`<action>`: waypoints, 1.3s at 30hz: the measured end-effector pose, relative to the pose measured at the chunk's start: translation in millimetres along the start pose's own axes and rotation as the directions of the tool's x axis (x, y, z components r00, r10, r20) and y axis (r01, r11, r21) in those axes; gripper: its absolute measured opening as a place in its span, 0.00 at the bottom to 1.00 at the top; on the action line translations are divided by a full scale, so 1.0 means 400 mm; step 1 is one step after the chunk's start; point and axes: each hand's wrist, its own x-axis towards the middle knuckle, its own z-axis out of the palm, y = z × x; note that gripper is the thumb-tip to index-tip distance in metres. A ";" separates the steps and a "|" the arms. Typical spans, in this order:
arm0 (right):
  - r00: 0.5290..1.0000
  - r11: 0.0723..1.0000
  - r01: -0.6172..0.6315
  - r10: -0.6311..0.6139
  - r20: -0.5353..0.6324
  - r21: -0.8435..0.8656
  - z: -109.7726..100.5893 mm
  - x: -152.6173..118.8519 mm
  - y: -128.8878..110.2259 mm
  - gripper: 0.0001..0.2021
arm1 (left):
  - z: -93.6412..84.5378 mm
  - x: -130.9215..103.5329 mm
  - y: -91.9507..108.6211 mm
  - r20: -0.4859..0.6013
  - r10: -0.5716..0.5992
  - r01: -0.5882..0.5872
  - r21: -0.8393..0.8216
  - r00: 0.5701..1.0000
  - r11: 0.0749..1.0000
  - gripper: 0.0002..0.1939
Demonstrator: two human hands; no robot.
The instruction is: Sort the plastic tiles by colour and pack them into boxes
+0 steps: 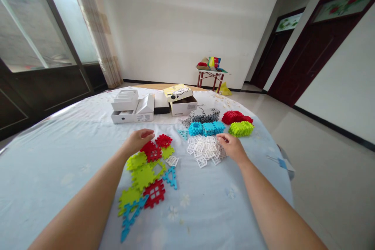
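My left hand [138,141] hovers at the upper left of a loose group of interlocking plastic pieces, its fingers stretched out and the thumb slightly apart. Just below it lies a red window-pattern piece [153,151]; whether they touch is unclear. Around it are another red piece [163,140], green pieces [143,176], a second red window piece [154,194], blue triangular pieces [132,215] and a few white window frames [172,161]. At the right edge of a pile of white window frames [205,149], my right hand [231,146] has its fingertips drawn together; anything between them is too small to make out.
Stacked blue pieces [208,128], grey pieces [205,115], red pieces [236,117] and green pieces [241,128] stand behind the white pile. White boxes [125,117] and an open yellow-lidded box [184,107] sit farther back on the round, cloth-covered table [199,211].
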 end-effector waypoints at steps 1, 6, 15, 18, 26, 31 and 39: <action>1.000 1.000 0.027 -0.027 0.006 0.000 0.005 -0.003 -0.013 0.13 | -0.007 0.002 -0.008 -0.045 -0.001 0.000 -0.011 0.999 1.000 0.25; 0.958 0.966 0.259 -0.256 0.128 -0.006 0.062 -0.013 -0.113 0.09 | -0.030 0.015 -0.068 -0.198 -0.120 0.079 -0.203 0.973 0.976 0.23; 0.695 0.752 0.649 -0.526 0.490 -0.114 0.238 0.019 -0.278 0.12 | -0.026 0.018 -0.114 -0.271 -0.153 0.095 -0.215 0.950 0.972 0.22; 0.695 0.749 0.645 -0.494 0.522 -0.150 0.269 0.028 -0.287 0.09 | -0.025 0.015 -0.108 -0.272 -0.141 0.088 -0.199 0.952 0.976 0.21; 0.748 0.823 0.568 -0.518 0.416 0.004 0.240 0.028 -0.289 0.05 | -0.022 0.014 -0.101 -0.273 -0.135 0.085 -0.189 0.953 0.978 0.19; 0.896 0.953 0.188 -0.266 0.356 0.238 0.216 0.019 -0.288 0.09 | -0.023 0.013 -0.096 -0.275 -0.139 0.095 -0.167 0.951 0.981 0.18; 0.874 0.970 0.236 -0.240 0.422 0.061 0.229 -0.006 -0.278 0.07 | -0.022 0.015 -0.101 -0.266 -0.134 0.106 -0.119 0.954 0.987 0.18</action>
